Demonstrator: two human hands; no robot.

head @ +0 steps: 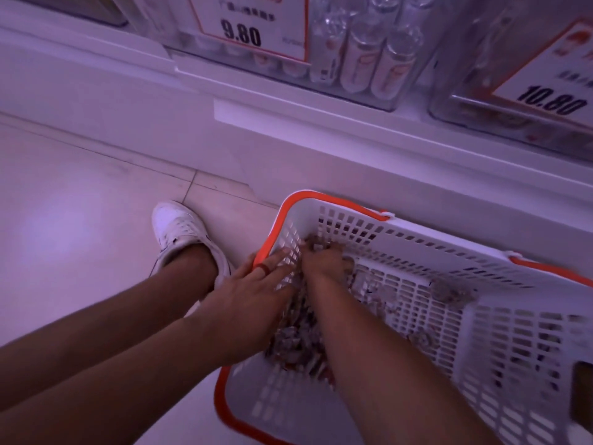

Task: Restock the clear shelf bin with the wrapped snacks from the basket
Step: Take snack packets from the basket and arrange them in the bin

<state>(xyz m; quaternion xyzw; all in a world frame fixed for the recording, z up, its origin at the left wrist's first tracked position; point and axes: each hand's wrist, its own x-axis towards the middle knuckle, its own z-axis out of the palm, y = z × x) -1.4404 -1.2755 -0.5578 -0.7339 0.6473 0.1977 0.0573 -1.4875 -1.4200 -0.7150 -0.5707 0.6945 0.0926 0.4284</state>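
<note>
Down at your feet, both of your hands are inside the white basket (500,332) with the orange rim, which sits on the floor tight against the base of the shelf unit (353,155). Your left hand (253,293) lies at the basket's left wall, fingers straight and spread, palm down, pressing against the heap of wrapped snacks (298,342) gathered in that near-left part of the basket. A dark red ring (262,269) sits on one of its fingers, close to the orange rim. Your right hand (324,260) is just beyond the left one, deeper toward the basket's far-left corner, with its fingers curled down around a clump of the snacks; the wrappers show between and above the fingertips. More loose snacks are scattered over the basket's slotted bottom to the right of your right forearm. Left of the basket, your white sneaker (183,232) rests on the pale floor tiles. Beyond the basket, up on the shelf, a clear shelf bin (362,56) holds upright clear tubes, with a price card (253,24) reading 9.80 clipped to its left front. To the right of that bin stands a second clear bin (475,75) with a card (552,91) reading 10.80; what it holds is too blurred to tell.
</note>
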